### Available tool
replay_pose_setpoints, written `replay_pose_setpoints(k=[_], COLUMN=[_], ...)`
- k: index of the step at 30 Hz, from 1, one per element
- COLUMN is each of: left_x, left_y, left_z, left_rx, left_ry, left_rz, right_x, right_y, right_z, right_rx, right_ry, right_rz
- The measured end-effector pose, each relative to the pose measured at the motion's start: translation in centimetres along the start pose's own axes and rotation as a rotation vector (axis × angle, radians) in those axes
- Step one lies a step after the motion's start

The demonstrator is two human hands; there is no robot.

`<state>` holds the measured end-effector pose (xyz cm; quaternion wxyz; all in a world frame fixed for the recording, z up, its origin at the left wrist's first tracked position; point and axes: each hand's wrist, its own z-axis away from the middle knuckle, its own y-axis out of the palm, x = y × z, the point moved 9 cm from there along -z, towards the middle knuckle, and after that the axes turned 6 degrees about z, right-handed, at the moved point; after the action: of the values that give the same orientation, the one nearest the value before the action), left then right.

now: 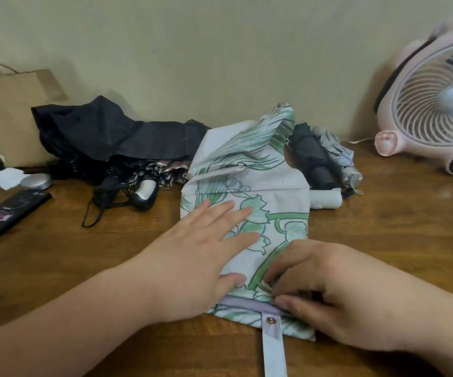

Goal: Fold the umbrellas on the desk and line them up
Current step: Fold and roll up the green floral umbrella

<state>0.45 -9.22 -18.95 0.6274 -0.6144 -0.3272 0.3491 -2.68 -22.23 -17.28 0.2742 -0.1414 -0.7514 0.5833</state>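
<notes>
left hand (200,248) pressing flat on floral umbrella (274,197), right hand (328,289) pinching its fabric, black umbrella (105,131) sprawling behind-left, pink fan (432,104) standing far right

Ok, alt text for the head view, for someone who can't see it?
The left hand presses flat on a white, green-printed umbrella on a wooden desk while the right hand pinches its near edge by the strap. A loose black umbrella lies behind left; a folded dark umbrella and pink fan, right.
</notes>
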Motion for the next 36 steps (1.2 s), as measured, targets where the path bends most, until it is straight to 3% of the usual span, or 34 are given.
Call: replay_pose_setpoints(k=[4, 10, 14, 17, 21, 23, 29, 34, 36], left_x=[1.4, 1.6, 1.5, 1.3, -0.3, -1.1, -1.4, -1.5, -1.2], left_y=[2.7, 3.3, 3.1, 2.4, 1.1, 0.5, 0.3, -0.4, -1.3], left_z=[0.2, 0.0, -0.1, -0.3, 0.2, 0.4, 0.6, 0.9, 1.3], left_rx=[0.186, 0.22, 0.177, 0.112, -0.094, -0.151, -0.085, -0.079, -0.128], left_ry=[-0.025, 0.02, 0.044, 0.072, 0.218, 0.257, 0.233, 0.224, 0.208], left_rz=[0.161, 0.207, 0.235, 0.253, 0.174, 0.212, 0.253, 0.247, 0.337], right_x=[-0.9, -1.6, -3.0, -6.6, -11.9, -13.3, -11.5, -8.9, -8.1], right_y=[0.2, -0.3, -3.4, -6.8, -11.1, -12.4, -14.2, -15.6, -15.0], right_z=[0.0, -0.3, -0.1, -0.9, -4.2, -6.3, -8.5, -8.8, -9.3], right_rx=[-0.045, -0.112, -0.393, -0.639, -0.629, -0.597, -0.58, -0.864, -0.839], right_ry=[0.003, 0.002, 0.186, 0.453, 0.757, 0.778, 0.728, 0.596, 0.628], right_rz=[-0.004, -0.034, -0.15, -0.222, -0.139, -0.181, -0.264, -0.92, -1.112])
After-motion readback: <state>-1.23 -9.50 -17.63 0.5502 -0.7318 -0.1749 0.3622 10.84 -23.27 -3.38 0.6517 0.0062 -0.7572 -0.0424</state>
